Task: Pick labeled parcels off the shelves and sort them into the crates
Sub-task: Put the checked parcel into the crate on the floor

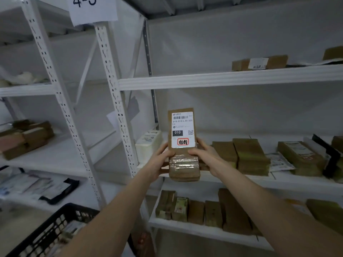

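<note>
A brown cardboard parcel (pixel 182 145) is held upright in front of the middle shelf (pixel 278 182). Its white label reads 010 and carries a red stamp. My left hand (pixel 159 162) grips its left edge. My right hand (pixel 206 154) grips its right edge, thumb on the front. Clear tape wraps the parcel's lower part. A black crate (pixel 52 232) with parcels inside sits at the bottom left.
White metal racks stand left and right, with a perforated post (pixel 118 101) between them. Several brown parcels (pixel 250 156) lie on the middle shelf, more (pixel 213 210) on the lower shelf. A white parcel (pixel 147 143) sits left of the held one. Flat mailers (pixel 37 186) lie at lower left.
</note>
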